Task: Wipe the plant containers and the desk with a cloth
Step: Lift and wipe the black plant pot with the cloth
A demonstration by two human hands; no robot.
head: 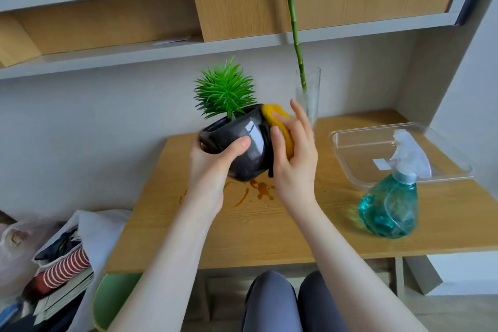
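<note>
Left hand grips the dark pot, tilted and lifted clear of the tabletop — likely to expose its side. Right hand presses the yellow cloth against the pot's flank, fingers curled round it; brown stains below not yet wiped.

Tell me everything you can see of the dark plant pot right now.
The dark plant pot is a rounded, glossy, charcoal-coloured pot, ceramic by its look, with window glare on its side. A spiky green plant stands in its mouth. It is lifted off the desk and tilted to the left. The left hand grips its left side, thumb across the front. The right hand presses a yellow cloth against its upper right side. Brown stains lie on the desk below it.
</note>
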